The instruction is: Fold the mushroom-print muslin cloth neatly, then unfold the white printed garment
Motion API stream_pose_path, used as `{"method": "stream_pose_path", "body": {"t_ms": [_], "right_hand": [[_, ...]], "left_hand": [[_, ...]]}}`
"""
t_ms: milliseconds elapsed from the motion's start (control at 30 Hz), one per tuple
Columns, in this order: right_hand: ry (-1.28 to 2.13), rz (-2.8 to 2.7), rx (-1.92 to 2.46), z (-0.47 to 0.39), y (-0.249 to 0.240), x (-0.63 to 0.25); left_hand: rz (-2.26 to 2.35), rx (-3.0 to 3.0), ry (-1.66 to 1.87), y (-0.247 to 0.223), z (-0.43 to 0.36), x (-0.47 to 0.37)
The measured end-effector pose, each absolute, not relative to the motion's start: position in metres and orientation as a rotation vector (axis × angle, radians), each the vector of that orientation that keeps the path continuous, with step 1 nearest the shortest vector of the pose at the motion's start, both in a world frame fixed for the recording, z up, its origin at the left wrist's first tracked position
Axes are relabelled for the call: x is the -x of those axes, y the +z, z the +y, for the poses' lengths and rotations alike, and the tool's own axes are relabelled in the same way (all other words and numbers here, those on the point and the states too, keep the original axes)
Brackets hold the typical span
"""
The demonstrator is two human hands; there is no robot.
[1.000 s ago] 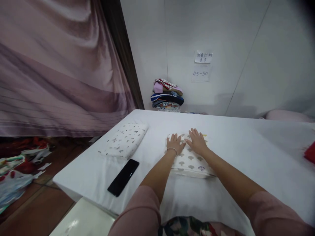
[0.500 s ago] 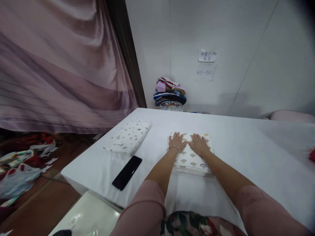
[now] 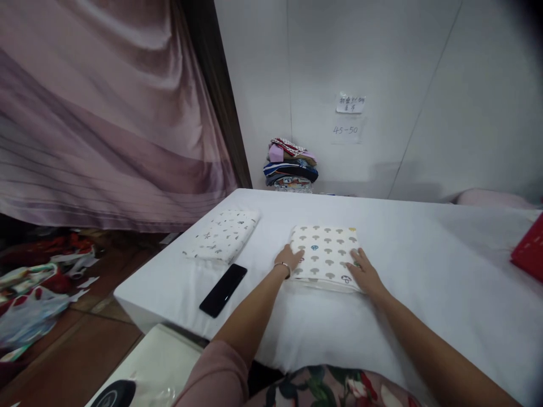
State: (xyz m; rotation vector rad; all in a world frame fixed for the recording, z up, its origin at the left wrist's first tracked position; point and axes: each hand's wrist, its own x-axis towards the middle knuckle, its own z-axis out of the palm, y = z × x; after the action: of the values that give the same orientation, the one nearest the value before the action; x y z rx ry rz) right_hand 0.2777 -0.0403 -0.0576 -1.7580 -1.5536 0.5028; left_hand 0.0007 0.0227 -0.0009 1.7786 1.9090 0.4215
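Observation:
A folded white cloth [image 3: 326,254] printed with grey mushrooms and a few coloured ones lies in front of me on the white-covered table [image 3: 271,316]. At its left edge is my left hand [image 3: 288,259], with a bracelet on the wrist; the thumb rests over the top and the other fingers run along the side, partly hidden. My right hand [image 3: 365,272] lies on the right edge, its fingers apart and touching the cloth. Farther left lies a second folded white cloth [image 3: 224,234] with small dark prints.
A black phone [image 3: 223,290] lies left of my left forearm. Beyond the table's far edge stands a stack of folded fabrics [image 3: 291,164] against the wall. A red item [image 3: 529,249] is at the right edge, and a pink curtain [image 3: 106,113] hangs at the left.
My hands have moved from flat on top of the mushroom cloth out to its two side edges, uncovering its middle. The view has turned slightly right, bringing more of the red item in.

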Motion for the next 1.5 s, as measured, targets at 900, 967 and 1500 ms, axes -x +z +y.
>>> {"method": "stream_pose_path", "body": {"t_ms": [900, 967, 1500], "right_hand": [[-0.102, -2.496, 1.25, -0.094, -0.036, -0.207], [-0.094, -2.489, 1.248, -0.095, -0.037, -0.208], [-0.062, -2.449, 1.245, -0.096, -0.036, -0.207]], "left_hand": [[1.81, -1.558, 0.826, -0.009, 0.035, 0.039], [1.801, -1.545, 0.832, -0.008, 0.036, 0.038], [1.558, -2.414, 0.942, -0.016, -0.033, 0.038]]}}
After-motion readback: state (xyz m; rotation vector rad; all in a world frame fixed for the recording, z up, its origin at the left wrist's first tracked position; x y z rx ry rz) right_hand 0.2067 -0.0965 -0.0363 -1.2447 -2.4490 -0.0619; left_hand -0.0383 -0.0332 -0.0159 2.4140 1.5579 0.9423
